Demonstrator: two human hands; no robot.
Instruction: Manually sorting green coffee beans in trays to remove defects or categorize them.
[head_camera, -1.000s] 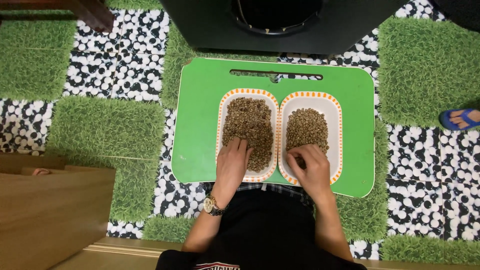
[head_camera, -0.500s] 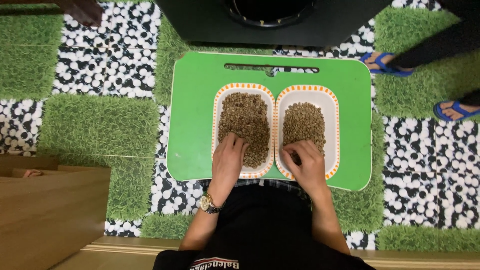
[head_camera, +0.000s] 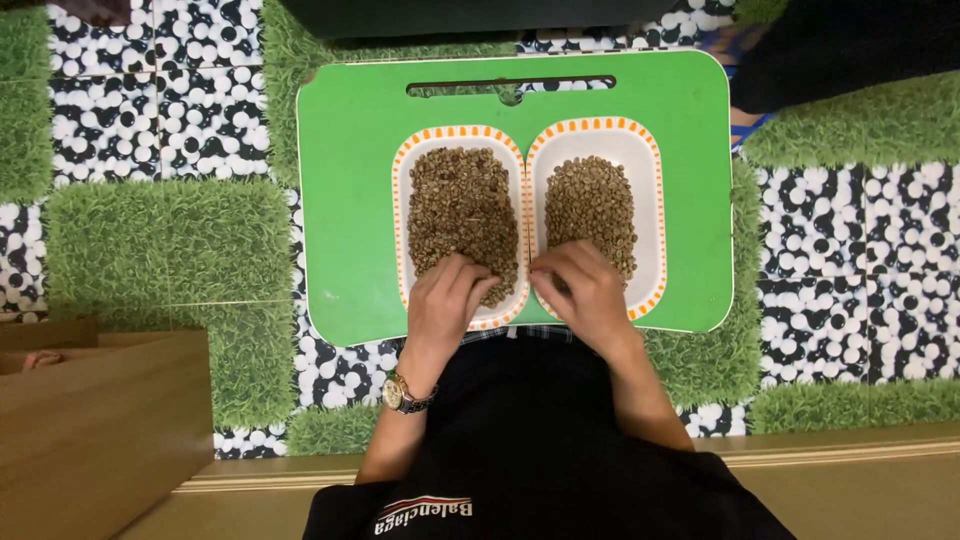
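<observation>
- The left tray (head_camera: 460, 140) and the right tray (head_camera: 598, 132) are white oblong dishes with orange-dashed rims; they lie side by side, rims touching, long axes running away from the person.
- Both sit in the middle of a green lap board (head_camera: 345, 200), a smooth rounded rectangle with a slot handle along its far edge.
- Each tray holds a heap of small brownish-green beans (head_camera: 455, 205); the left heap is larger.
- The left hand (head_camera: 447, 297) rests on the near end of the left tray, fingers curled down into the beans; whether its grip pinches any cannot be told.
- The right hand (head_camera: 583, 290) covers the near end of the right tray, fingertips bunched together over the beans.
- A wristwatch (head_camera: 403, 394) sits on the left wrist.
- The floor is a mix of grass-like mat (head_camera: 165, 240) and black-and-white pebble tiles (head_camera: 860, 220); a wooden box (head_camera: 95, 430) stands at the near left.
</observation>
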